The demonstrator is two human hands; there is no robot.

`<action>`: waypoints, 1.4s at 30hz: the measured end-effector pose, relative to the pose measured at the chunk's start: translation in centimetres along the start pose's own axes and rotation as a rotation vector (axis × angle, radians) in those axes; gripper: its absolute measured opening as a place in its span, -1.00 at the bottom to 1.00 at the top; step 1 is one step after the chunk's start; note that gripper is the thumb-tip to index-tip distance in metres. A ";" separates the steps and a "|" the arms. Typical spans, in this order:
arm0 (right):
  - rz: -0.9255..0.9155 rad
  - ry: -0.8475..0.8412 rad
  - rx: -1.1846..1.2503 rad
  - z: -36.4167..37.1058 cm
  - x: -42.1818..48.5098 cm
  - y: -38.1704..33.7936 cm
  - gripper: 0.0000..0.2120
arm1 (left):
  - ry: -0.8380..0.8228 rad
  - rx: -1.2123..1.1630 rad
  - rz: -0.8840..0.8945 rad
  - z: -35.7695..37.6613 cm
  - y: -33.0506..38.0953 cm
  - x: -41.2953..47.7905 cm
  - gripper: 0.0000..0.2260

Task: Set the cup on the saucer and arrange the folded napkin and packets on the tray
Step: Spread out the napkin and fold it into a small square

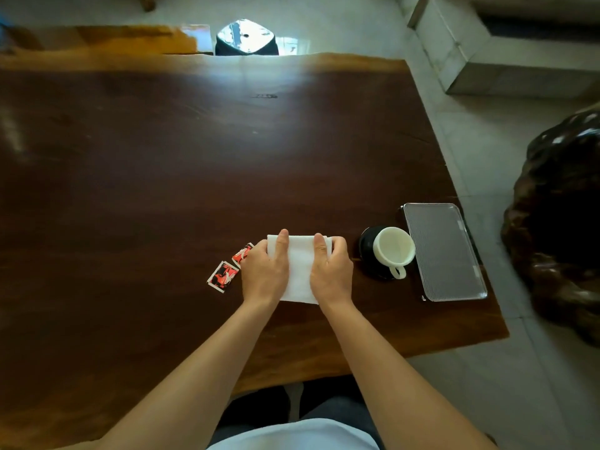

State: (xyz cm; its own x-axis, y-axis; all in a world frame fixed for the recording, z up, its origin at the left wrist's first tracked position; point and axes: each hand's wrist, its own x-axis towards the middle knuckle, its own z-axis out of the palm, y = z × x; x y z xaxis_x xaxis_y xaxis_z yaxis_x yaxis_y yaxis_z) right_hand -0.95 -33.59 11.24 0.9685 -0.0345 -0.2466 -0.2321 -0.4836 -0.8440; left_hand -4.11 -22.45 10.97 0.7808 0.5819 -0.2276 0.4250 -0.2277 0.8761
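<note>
A white napkin [300,271] lies folded on the dark wooden table [162,173]. My left hand [264,271] grips its left edge and my right hand [331,271] grips its right edge, thumbs on top. Two red, black and white packets [224,276] lie just left of my left hand; the farther one [243,254] is partly hidden by it. To the right, a white cup [393,250] stands on a dark saucer [368,245], handle toward me. A clear ribbed rectangular tray [443,251] lies right of the cup, bare.
The table's right edge runs just past the tray, which slightly overhangs it. A dark carved wooden object [558,222] stands on the floor to the right. A shiny dark stool [246,39] sits beyond the table's far edge.
</note>
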 end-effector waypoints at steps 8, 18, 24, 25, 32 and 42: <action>-0.142 0.228 -0.014 -4.9 1.6 -0.9 -0.74 | 0.029 -0.045 0.115 3.7 4.2 -0.7 -0.50; -0.239 0.364 -0.091 -12.7 6.0 0.6 -0.70 | 0.006 0.034 0.138 11.5 9.1 -0.9 -0.49; -0.104 0.299 0.021 -19.7 11.7 2.7 -0.67 | 0.014 -0.023 0.173 19.5 13.3 -0.7 -0.50; -0.074 0.255 0.056 -21.4 13.0 3.4 -0.66 | -0.002 -0.038 0.148 21.2 13.9 -0.7 -0.50; 0.300 -0.096 0.361 -31.5 21.7 9.0 -0.55 | -0.285 -0.328 -0.366 31.4 17.4 -0.1 -0.55; 0.560 -0.513 0.467 -35.9 29.0 15.9 -0.68 | -0.398 -0.578 -0.740 38.4 13.9 0.5 -0.67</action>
State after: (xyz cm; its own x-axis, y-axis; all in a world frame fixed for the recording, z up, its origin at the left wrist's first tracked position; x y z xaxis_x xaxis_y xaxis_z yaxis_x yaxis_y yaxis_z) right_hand 26.68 -73.68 7.73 0.5686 0.2915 -0.7692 -0.7807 -0.1035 -0.6163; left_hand 19.75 -55.30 6.71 0.5525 0.0978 -0.8277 0.6591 0.5566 0.5058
